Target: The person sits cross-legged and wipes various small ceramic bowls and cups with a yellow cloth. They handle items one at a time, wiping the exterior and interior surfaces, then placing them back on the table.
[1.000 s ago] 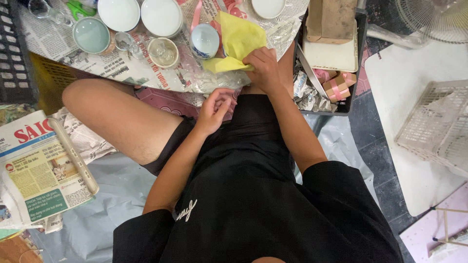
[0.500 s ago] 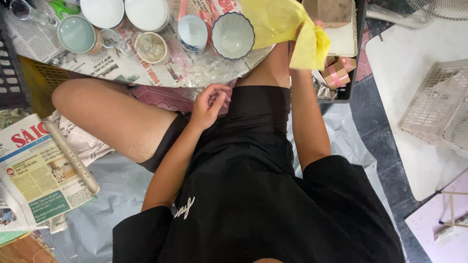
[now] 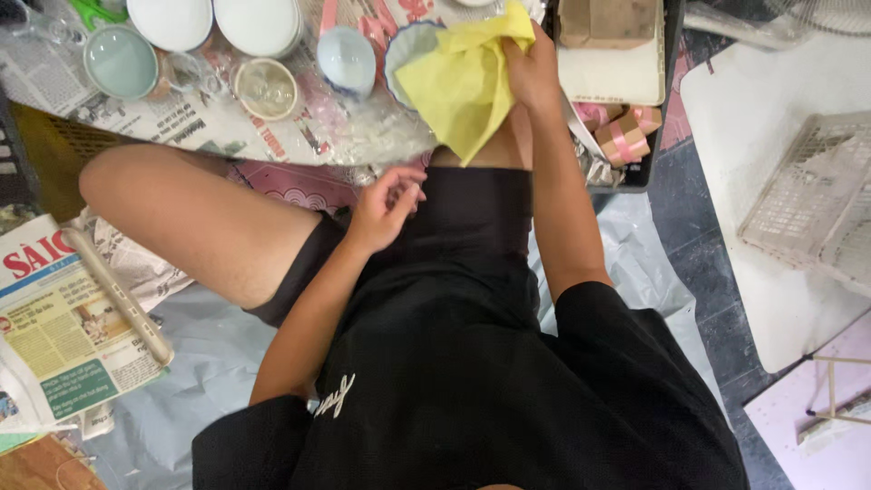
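Observation:
My right hand (image 3: 533,71) grips a yellow cloth (image 3: 463,82) raised over a pale bowl with a dark rim (image 3: 399,56), which the cloth partly hides. My left hand (image 3: 386,207) rests on my lap against black shorts, fingers loosely apart, holding nothing. Beside the covered bowl stands a light blue cup (image 3: 346,60). Farther left sit a small cream bowl (image 3: 265,88) and a pale green bowl (image 3: 120,62).
Two white plates (image 3: 218,20) lie at the top on spread newspaper (image 3: 172,122). A folded newspaper (image 3: 63,318) lies at left. A dark tray of small wrapped boxes (image 3: 626,132) is at right, past it a white plastic basket (image 3: 812,204).
My right hand lifted the yellow cloth from the floor items and brought it over the dark-rimmed bowl. My left hand stayed on my lap.

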